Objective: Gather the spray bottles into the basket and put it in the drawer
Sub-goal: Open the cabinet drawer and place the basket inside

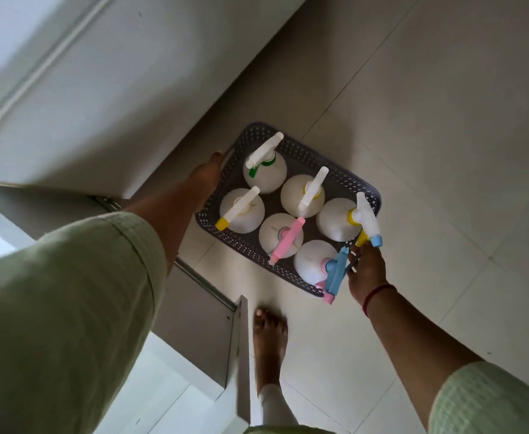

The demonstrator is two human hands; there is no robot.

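Observation:
A dark perforated basket [329,166] hangs above the tiled floor, held level between both hands. Several white spray bottles stand upright in it: one with a green trigger [264,170], one with a pink head [280,234], one with a blue head [315,261], others with yellow parts [241,209]. My left hand [205,177] grips the basket's far left end at its handle. My right hand [366,270] holds the near right end, fingers partly behind the blue spray head. An open white drawer [194,324] lies below and left of the basket.
A white cabinet front [85,89] rises along the left. The drawer's front panel [243,355] sticks out near my bare foot [269,336]. Pale floor tiles [444,151] spread to the right.

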